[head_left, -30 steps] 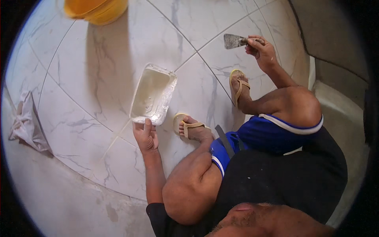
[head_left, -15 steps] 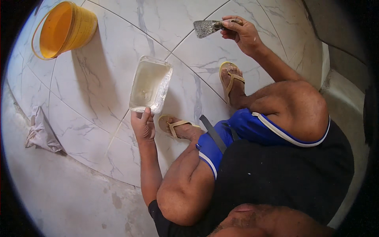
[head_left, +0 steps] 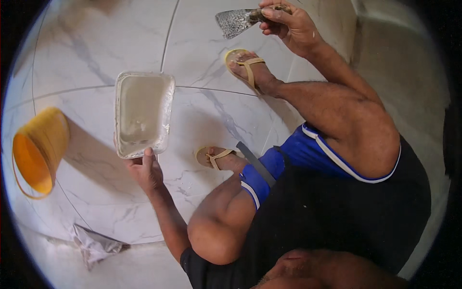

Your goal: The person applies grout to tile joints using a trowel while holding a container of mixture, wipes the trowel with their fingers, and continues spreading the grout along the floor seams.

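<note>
Above the tiled floor, my left hand grips the near rim of a rectangular white tub, thumb over the edge and fingers hidden behind. Whitish residue coats the tub's walls, and its inside is pale grey-white. Up at the right, my right hand is closed around the dark, smeared handle of a putty knife. Its wide, speckled blade points left, apart from the tub.
A yellow bucket with an orange inside stands at the left. Below it, a crumpled whitish cloth lies by the edge of the marbled tiles. My sandalled feet rest on those tiles.
My view has turned, so the bucket and cloth appear lower. The tub in my left hand shows farther left and more upright. The putty knife has shifted up and left in view, still held.
</note>
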`<state>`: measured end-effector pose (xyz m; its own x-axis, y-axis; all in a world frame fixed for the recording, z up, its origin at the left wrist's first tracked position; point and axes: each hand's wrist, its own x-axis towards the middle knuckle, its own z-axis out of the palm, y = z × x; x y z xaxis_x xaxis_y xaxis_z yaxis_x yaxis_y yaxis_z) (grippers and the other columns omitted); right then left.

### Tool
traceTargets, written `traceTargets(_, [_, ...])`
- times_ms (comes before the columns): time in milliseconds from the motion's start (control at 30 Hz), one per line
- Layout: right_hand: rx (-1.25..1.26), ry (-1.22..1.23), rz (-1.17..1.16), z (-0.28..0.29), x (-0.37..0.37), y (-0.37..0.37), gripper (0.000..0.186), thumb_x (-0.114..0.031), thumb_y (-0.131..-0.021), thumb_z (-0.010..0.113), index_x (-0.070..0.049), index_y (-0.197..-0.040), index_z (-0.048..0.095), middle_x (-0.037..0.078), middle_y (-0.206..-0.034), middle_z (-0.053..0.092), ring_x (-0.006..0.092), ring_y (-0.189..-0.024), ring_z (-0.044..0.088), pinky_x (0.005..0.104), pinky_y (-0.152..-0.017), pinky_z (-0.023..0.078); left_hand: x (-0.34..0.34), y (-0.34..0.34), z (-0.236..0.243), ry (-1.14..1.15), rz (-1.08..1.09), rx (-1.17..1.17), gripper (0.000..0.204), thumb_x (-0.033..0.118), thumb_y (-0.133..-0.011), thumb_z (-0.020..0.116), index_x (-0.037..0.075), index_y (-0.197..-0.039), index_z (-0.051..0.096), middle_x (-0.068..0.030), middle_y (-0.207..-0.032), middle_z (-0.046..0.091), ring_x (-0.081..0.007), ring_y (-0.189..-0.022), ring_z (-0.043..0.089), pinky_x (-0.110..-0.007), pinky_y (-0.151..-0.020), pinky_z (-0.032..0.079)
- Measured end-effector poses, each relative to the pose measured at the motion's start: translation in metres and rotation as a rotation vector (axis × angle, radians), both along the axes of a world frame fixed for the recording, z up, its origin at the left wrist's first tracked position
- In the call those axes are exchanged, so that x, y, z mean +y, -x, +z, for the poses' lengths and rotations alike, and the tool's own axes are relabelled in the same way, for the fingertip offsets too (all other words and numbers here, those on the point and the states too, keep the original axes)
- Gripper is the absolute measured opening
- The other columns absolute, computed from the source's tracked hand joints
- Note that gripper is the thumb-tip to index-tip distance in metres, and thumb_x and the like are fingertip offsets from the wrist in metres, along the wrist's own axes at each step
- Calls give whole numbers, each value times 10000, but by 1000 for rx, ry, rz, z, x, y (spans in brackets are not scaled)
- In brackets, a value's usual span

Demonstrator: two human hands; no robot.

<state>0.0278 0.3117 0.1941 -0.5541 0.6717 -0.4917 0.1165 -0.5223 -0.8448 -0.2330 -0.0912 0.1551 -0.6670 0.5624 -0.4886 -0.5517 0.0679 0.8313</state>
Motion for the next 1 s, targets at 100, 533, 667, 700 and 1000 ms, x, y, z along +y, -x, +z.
traceTargets(100, [-32,-118,-132,12,-20,-59,310,-179,-957,737,10,-1187,650,115,-988,714,180,-840,731,323,-789,627,9,7,-6,-68,-83,-31,640,-64,-922,651,8,-1494,374,-188,-1454,500,-296,-1313,537,-460,-1102,471])
traceTargets(533, [-213,4,-338,51,-153,-180,361,-165,-911,773,28,-1184,635,96,-975,695,179,-805,690,319,-771,583,23,19,23,-165,-298,-44,649,25,-983,618,6,-1537,281,-192,-1487,458,-303,-1354,514,-469,-1111,482])
traceTargets(667, [-204,11,-658,-30,-167,-267,331,-164,-932,745,10,-1186,624,87,-974,686,171,-792,672,315,-737,572,18,10,3,-185,-208,-35,634,44,-986,610,34,-1540,300,-173,-1498,443,-316,-1376,474,-479,-1095,467])
traceTargets(700, [-183,25,-696,-39,-163,-287,323,-156,-938,737,7,-1191,620,85,-974,685,171,-797,671,315,-738,572,17,6,3,-177,-202,59,588,131,-1036,570,31,-1542,289,-181,-1497,461,-306,-1332,537,-456,-1049,520])
traceTargets(1000, [-120,16,-686,-19,-121,-294,294,-137,-957,720,-12,-1205,626,53,-951,674,161,-816,679,295,-760,572,21,-23,21,-90,-66,151,570,121,-1032,579,54,-1528,307,-180,-1505,446,-328,-1358,504,-504,-1065,497])
